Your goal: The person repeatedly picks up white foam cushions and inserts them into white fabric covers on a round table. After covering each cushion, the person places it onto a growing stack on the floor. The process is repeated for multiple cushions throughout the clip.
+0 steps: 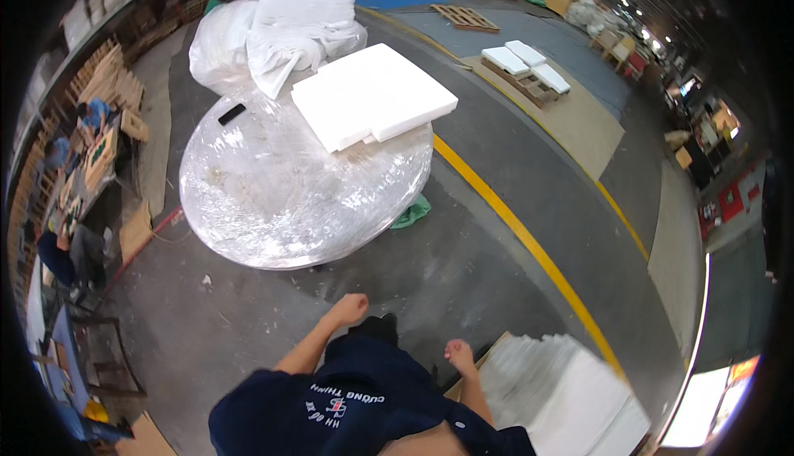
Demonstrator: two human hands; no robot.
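Observation:
My left hand (351, 309) hangs in front of my body with its fingers curled in, and nothing shows in it. Over the floor to the right, my right hand (457, 354) is also loosely curled and holds nothing I can see. It is nearest to a stack of white foam sheets (558, 390) at my right side. Ahead of my left hand, and apart from it, stands a large round bundle wrapped in clear plastic film (289, 200). White foam boards (374, 96) lie on its top, and a black phone-like object (232, 114) rests there too.
Behind the round bundle sit folded white sheets (302, 30) and a plastic-wrapped bale (219, 47). A green bag (411, 212) lies at its foot. A pallet with white boards (525, 71) stands farther right, past a yellow floor line (513, 216). People work along benches (99, 158) at left.

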